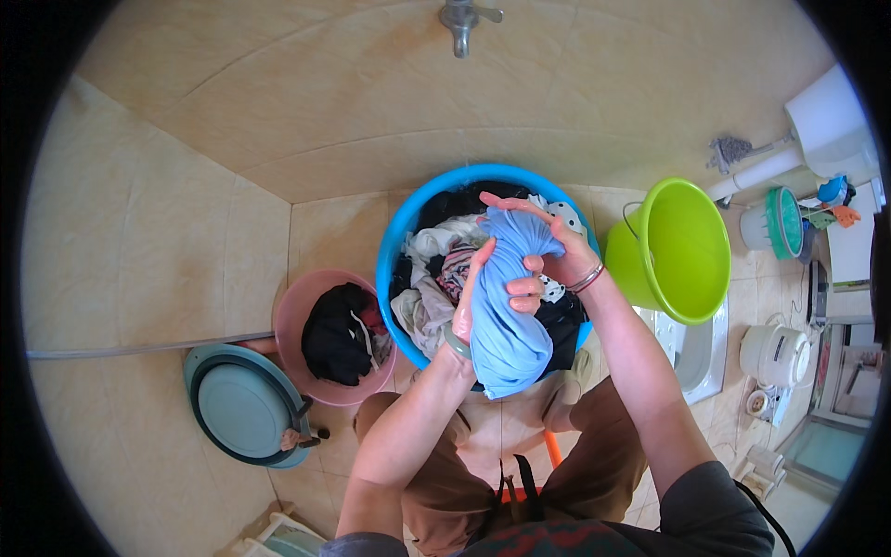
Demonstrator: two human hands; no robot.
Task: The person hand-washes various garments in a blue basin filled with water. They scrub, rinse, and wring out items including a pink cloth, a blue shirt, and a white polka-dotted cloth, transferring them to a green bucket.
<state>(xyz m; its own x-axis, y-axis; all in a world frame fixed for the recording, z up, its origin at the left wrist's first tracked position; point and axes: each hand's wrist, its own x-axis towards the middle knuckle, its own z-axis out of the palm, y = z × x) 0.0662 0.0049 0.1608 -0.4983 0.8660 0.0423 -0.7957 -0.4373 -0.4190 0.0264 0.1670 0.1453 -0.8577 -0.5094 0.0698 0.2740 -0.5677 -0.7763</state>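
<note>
A light blue garment (509,325), bunched and wrinkled, is held up between both of my hands over a large blue tub (436,183). My left hand (483,283) grips it from the left side, its fingers wrapping round the front. On the upper right, my right hand (564,243) holds the garment's gathered end, partly behind the cloth. Under the garment, the tub is full of piled laundry: white and grey cloth (425,314), a striped piece (457,269), black cloth (563,325) and a white piece with black dots (566,217).
Left of the tub stands a pink basin (290,311) with dark clothes (336,334), beside a grey-green folding basin (243,408). To the right is a lime green bucket (691,251) near a white squat toilet (701,357). A tap (461,28) juts from the tiled wall ahead.
</note>
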